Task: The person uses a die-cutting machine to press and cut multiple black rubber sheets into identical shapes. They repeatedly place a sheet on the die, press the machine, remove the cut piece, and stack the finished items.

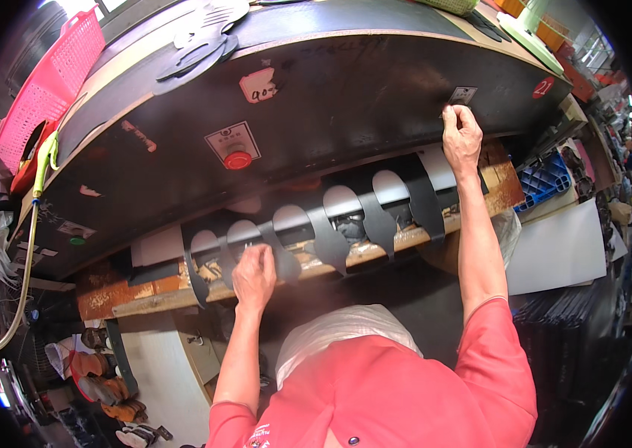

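fingers of left hand (254, 275) pinch black cutout sheet (331, 235) at its lower edge; right hand (462, 136) closed on machine's small switch (462, 95).

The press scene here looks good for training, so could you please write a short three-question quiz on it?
1. True or false: the right hand is up on the front of the dark machine, at a small switch plate.
2. What does the left hand touch?
A. the red button
B. the black cut sheet
C. the pink basket
3. Fill in: the holes cut in the sheet are shaped like shoe ____.

Key:
1. True.
2. B; it is at the sheet's near edge, below the machine's head.
3. Soles; a few cut black soles lie on top of the machine.
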Motion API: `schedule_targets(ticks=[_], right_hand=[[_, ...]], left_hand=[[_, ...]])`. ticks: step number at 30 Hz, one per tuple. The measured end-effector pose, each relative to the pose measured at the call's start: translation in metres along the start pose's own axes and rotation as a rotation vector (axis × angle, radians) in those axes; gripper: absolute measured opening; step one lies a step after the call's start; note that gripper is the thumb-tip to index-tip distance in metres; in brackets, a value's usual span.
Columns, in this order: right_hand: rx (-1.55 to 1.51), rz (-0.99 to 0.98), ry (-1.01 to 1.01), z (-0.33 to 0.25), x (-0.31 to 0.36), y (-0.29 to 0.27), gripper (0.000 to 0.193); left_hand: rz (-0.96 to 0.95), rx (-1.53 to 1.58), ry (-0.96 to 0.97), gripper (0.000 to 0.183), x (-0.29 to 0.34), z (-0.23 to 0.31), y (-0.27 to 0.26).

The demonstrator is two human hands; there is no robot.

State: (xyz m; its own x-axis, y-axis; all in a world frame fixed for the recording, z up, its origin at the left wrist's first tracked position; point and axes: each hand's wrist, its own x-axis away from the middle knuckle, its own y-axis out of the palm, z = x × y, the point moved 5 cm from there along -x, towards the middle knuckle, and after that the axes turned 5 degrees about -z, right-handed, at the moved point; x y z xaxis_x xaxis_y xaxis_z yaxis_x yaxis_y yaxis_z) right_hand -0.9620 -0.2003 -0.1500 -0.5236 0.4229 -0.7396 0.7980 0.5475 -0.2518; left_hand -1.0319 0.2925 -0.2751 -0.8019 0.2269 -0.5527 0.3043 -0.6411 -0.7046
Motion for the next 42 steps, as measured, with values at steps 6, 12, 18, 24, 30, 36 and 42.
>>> schedule_targets(ticks=[6, 12, 18, 24, 30, 36, 42], right_hand=[[-0.139, -0.155, 0.267, -0.002, 0.136, -0.007, 0.025], [0.16, -0.381, -0.14, -0.029, 0.2, 0.024, 0.026], [0.156, -0.515, -0.161, -0.034, 0.196, 0.021, 0.026], [0.159, -0.532, -0.1, -0.027, 0.203, 0.026, 0.023], [0.13, -0.557, -0.077, -0.029, 0.207, 0.026, 0.019], [0.151, -0.626, 0.006, -0.029, 0.205, 0.03, 0.018], [-0.062, -0.479, 0.576, -0.033, 0.181, 0.038, 0.012]], left_hand=[[0.016, -0.012, -0.087, 0.013, -0.003, 0.001, -0.001], [0.025, -0.014, -0.13, 0.016, -0.004, 0.004, -0.003], [-0.009, 0.005, -0.186, 0.017, -0.005, 0.002, -0.004], [-0.026, 0.009, -0.206, 0.017, -0.005, 0.002, -0.005], [-0.038, 0.027, -0.251, 0.017, 0.0, -0.001, -0.006], [-0.08, 0.047, -0.271, 0.012, -0.002, -0.005, -0.01], [-0.149, 0.117, -0.272, 0.01, -0.009, -0.006, -0.016]])
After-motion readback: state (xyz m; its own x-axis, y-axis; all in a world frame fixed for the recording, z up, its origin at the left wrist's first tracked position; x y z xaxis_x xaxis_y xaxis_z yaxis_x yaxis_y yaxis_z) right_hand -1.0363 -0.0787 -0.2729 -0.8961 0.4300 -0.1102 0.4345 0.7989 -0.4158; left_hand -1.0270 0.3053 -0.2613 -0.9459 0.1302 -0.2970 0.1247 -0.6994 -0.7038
